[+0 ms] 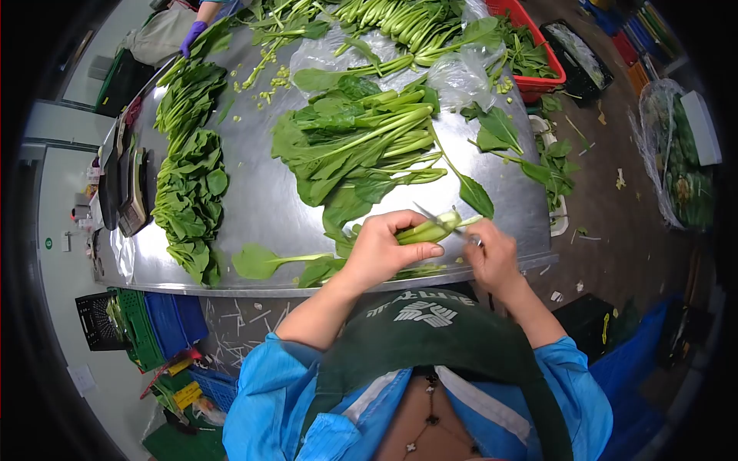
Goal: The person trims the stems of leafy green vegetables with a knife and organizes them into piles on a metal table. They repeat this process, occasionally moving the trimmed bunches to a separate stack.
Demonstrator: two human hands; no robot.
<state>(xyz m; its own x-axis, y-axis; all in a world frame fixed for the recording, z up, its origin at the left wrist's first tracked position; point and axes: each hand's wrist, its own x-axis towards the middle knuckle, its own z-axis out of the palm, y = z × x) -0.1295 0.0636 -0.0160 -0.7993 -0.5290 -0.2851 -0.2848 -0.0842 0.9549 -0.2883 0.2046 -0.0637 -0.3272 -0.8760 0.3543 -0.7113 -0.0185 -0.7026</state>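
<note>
My left hand [388, 247] is wrapped round the stems of a leafy green vegetable [425, 231], its root end pointing right. My right hand [490, 253] grips a small knife [459, 230], whose blade lies against the root end. The leaves of the held plant are partly hidden behind my left hand. Just beyond my hands, a large pile of leafy greens [361, 142] lies on the metal table [250, 165]. Loose leaves [257, 261] lie near the table's front edge, to the left of my left hand.
A long row of greens [188, 200] runs down the left side, beside a scale [133, 192]. A co-worker's purple-gloved hand [192, 37] is at the top left. Plastic bags [461, 77] lie behind the pile. A red basket [550, 58] stands at the back right.
</note>
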